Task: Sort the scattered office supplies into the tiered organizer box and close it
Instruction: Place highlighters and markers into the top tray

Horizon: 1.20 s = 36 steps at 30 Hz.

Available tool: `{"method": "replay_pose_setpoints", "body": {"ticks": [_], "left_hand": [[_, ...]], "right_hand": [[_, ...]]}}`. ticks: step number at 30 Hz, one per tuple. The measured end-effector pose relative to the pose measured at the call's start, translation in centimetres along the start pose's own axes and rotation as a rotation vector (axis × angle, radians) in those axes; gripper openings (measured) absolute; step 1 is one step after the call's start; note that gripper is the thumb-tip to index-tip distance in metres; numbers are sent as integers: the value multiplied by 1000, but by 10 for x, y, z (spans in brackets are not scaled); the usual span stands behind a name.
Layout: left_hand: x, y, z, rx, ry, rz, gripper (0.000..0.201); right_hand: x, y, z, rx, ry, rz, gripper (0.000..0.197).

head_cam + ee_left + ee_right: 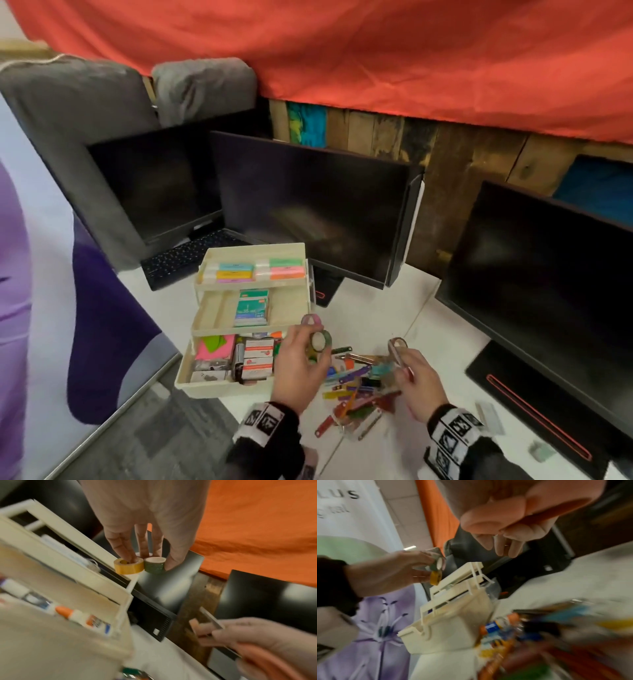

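The cream tiered organizer stands open on the white desk, with items in all three tiers. Just right of its bottom tier, my left hand grips several small tape rolls: a green one, a pink one and a yellow one. My right hand pinches another tape roll, seen edge-on, above a pile of colourful clips and fasteners. The right wrist view shows the left hand and its rolls above the organizer.
Three dark monitors and a keyboard stand behind the organizer. Orange cloth hangs above. A purple-and-white banner is at the left. A white strip and a small green block lie at the right.
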<state>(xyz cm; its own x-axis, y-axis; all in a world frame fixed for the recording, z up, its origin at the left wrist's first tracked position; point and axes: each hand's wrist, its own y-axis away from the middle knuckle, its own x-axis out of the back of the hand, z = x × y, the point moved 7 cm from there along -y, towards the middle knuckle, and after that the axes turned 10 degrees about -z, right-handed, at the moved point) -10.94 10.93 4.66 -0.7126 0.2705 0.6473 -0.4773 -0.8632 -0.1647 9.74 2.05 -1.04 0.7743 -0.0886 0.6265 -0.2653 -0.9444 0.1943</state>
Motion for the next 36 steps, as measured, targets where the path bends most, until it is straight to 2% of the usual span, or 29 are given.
{"method": "replay_pose_setpoints", "body": {"ticks": [2,5,10,14,17,19,22,25,30,33,36], "left_hand": [[24,-13,-20,35,-49,21,35],[44,-40,-40,56,-154,-16,35],[39,-86,-60,8,-320,-221,33],[28,-107,-64,-43,-401,-354,26],[22,-115,-77,15,-468,-427,32],[21,-118,-84,38,-497,-422,32],[23,-114,-84,-1,-596,-363,36],[29,-103,-82,-47,-743,-300,39],[39,-94,-86,-30,-804,-300,33],[45,-92,-89,-6,-819,-300,28],[48,-93,-92,-3,-766,-296,26]], "right_hand": [[-11,-18,-37,87,5,-3,34],[-29,-45,-90,205,-12,-29,33],[-50,-80,-147,243,-162,-57,27],[-60,-96,-154,223,-131,-64,29],[-63,-104,-149,184,-112,-54,29],[-63,-107,-146,180,-122,-41,28],[-62,-108,-143,172,-188,-34,27],[-66,-106,-143,149,-224,-130,28],[-81,-111,-152,137,44,-316,22],[-88,-125,-164,112,277,-380,23],[-92,-138,-169,50,413,-416,25]]}}
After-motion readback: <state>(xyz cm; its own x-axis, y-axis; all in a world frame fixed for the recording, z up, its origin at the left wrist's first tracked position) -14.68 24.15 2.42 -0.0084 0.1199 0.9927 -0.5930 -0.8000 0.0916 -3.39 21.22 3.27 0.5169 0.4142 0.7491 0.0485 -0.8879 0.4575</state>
